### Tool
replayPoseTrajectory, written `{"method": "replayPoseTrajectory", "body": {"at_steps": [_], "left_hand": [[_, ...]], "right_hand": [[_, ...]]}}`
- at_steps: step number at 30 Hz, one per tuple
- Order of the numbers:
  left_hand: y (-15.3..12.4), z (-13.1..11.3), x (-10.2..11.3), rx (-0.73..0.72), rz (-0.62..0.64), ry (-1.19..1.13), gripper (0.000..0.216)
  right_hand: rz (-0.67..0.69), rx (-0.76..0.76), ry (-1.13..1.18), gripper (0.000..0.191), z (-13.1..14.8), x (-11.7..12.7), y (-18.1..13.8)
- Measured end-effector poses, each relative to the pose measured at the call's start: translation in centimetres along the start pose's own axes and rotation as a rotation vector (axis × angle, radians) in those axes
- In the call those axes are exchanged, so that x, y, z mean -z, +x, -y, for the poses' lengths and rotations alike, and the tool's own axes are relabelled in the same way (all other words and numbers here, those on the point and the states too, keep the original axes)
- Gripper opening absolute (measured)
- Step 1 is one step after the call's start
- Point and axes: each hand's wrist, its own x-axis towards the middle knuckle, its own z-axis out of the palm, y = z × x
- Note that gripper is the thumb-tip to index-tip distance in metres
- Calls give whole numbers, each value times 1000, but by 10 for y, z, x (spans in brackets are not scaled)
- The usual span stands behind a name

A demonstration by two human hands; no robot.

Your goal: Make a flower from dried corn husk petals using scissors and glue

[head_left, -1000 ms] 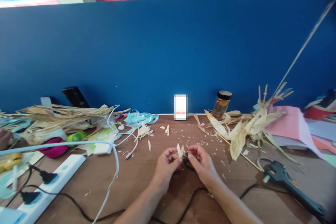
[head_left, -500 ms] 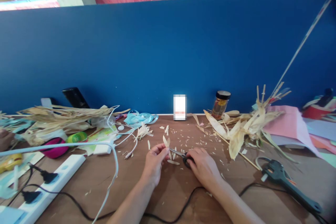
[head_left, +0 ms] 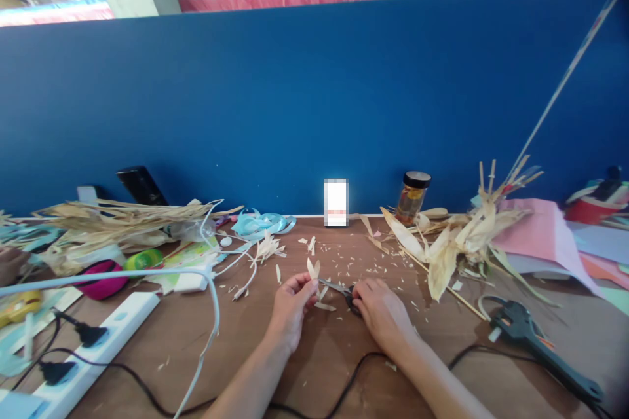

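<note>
Between the thumb and fingers of my left hand [head_left: 291, 311] is a small pale piece of dried corn husk [head_left: 313, 268], its pointed tips standing up. My right hand [head_left: 383, 311] is closed round the dark handles of a pair of scissors [head_left: 338, 287]. The blades point left and reach to the husk piece at my left fingertips; whether they touch it I cannot tell. Just below the blades, a cut strip of husk [head_left: 324, 306] lies on the brown table [head_left: 324, 357]. Small pale scraps are scattered beyond my hands.
A glue gun [head_left: 535, 344] lies at right, near a bundle of dried husks [head_left: 462, 242] and a lidded jar [head_left: 413, 198]. At left are a white power strip [head_left: 105, 347], a white cable [head_left: 216, 314] and piled husks [head_left: 128, 217]. A black cord [head_left: 344, 387] crosses in front of me.
Both hands keep nearly the same place, the husk piece and scissors still in them. The scissors and the husk have shifted very slightly.
</note>
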Motion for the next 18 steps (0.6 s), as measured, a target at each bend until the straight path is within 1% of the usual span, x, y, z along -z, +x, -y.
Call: {"method": "replayPoseTrajectory", "body": {"at_steps": [4, 6, 10, 12, 14, 16, 18], "left_hand": [[0, 0, 0, -11, -27, 17, 26], [1, 0, 0, -11, -35, 29, 28], [0, 1, 0, -14, -20, 44, 28], [-1, 1, -1, -33, -11, 58, 27], [-4, 1, -3, -68, 12, 86, 24], [-6, 2, -5, -92, 39, 127, 22], [-9, 4, -8, -90, 75, 177, 21]], "right_hand": [[-62, -25, 105, 9, -2, 4, 2], [-93, -37, 122, 10, -4, 5, 3], [-92, -59, 53, 13, -8, 3, 2], [-72, -90, 5, 13, -8, 3, 1], [-87, -106, 4, 12, -6, 3, 1], [-143, -75, 103, 12, -1, 5, 2], [-184, -45, 306, 13, 5, 6, 3]]}}
